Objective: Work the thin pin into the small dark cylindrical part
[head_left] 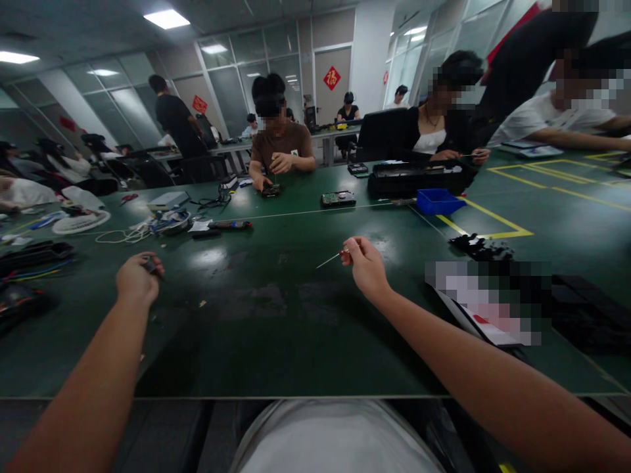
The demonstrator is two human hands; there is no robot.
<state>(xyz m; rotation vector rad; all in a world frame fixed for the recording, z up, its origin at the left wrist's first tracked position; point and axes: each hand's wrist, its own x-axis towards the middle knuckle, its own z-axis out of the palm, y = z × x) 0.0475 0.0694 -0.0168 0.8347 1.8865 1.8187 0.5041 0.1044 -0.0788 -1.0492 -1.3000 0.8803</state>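
Observation:
My right hand (365, 266) is closed around the red handle of a screwdriver (328, 261). The thin metal shaft points left and down, above the green table. My left hand (135, 279) grips a small dark object (150, 265); its kind is too blurred to make out. Near the left hand lie a black-and-red tool, perhaps an electric screwdriver (231, 225), and a bundle of cables (170, 222).
A green table (276, 341) spans the view. On it are a circuit-board device (338, 198), a blue bin (438, 202), a black case (419, 179) and a phone-like flat item with papers (473, 315). Co-workers sit across; one person (280, 141) handles a small board.

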